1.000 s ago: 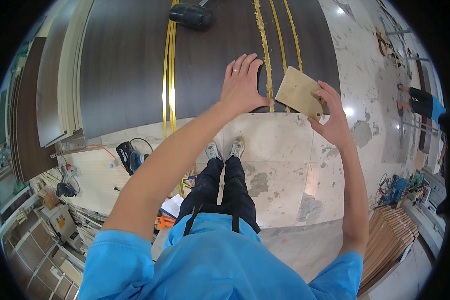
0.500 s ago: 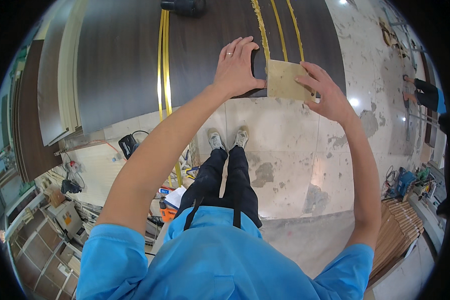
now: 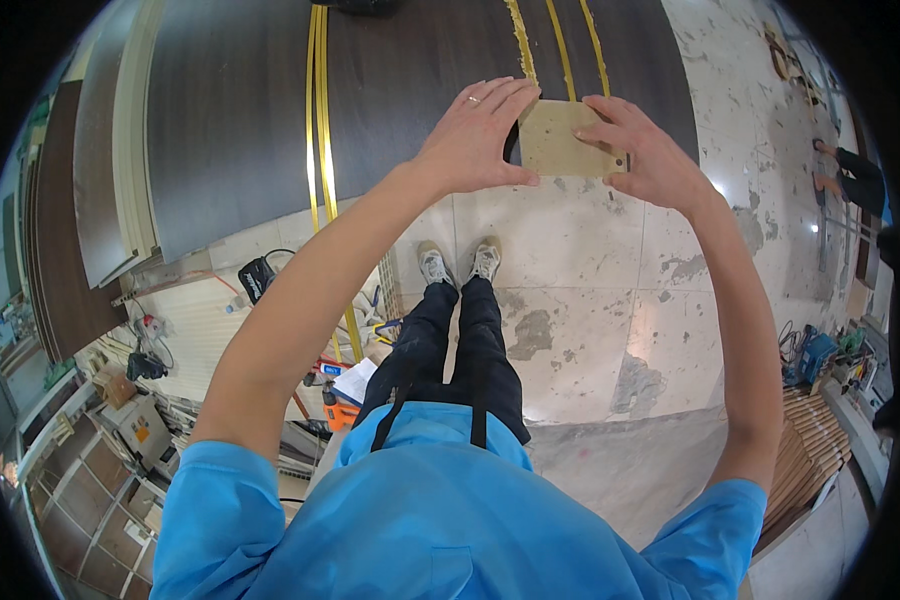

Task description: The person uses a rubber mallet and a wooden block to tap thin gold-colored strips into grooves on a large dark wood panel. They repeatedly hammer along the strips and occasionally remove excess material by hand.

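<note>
Both of my hands are on a thin tan rectangular board at the near edge of a dark wood-grain panel. My left hand spans the board's left side, fingertips at the far corner and thumb at the near one. From the right, my right hand grips it, with the fingers over its top and the thumb at the near edge. A dark patch shows between my left palm and the board; what it is I cannot tell. Beyond the board run several yellow strips, the leftmost ragged along its edge.
Shiny gold strips cross the panel to the left. Dark boards lean at far left. Tools, including an orange one, lie left of my legs. A ribbed brown stack is at right. Another person's arm shows at far right.
The tan board has shifted slightly left in view. My left fingers have moved from the dark panel onto the board's far left corner. My right hand has kept its grip.
</note>
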`<state>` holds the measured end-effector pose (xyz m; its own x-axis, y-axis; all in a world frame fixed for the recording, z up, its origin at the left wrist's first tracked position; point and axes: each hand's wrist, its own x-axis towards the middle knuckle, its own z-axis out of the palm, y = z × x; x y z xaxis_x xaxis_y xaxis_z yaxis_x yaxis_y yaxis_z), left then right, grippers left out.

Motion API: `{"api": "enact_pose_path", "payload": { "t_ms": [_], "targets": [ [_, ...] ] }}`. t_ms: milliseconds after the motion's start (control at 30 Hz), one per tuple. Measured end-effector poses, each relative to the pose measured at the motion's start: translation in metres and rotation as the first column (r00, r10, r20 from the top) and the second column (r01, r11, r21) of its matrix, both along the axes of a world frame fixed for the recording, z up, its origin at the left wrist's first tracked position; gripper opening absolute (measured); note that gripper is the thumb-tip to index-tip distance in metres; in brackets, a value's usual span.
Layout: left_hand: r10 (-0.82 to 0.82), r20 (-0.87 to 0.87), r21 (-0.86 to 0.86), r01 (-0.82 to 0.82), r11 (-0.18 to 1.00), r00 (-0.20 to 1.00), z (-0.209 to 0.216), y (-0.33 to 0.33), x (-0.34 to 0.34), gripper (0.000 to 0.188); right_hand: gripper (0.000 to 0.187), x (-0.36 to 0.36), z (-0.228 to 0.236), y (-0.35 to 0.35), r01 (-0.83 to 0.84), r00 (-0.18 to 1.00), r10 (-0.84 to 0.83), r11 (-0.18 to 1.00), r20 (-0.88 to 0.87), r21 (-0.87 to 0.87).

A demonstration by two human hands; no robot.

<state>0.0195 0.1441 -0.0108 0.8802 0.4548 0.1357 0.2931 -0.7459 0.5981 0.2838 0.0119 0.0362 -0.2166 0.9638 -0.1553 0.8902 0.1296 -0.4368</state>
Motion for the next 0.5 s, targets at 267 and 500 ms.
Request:
{"api": "enact_pose_path", "payload": {
  "t_ms": [267, 500],
  "targets": [
    [0.014, 0.059, -0.129, -0.006, 0.992, 0.998, -0.009, 0.005, -0.013, 0.100, 0.064, -0.011, 0.008, 0.017, 0.026, 0.999, -0.029, 0.993, -0.026, -0.115],
    [0.036, 0.179, -0.177, -0.004, 0.984, 0.983, -0.009, 0.005, -0.015, 0.097, 0.063, -0.012, 0.031, 0.053, -0.007, 0.999, 0.013, 0.992, 0.042, -0.126]
  ]
}}
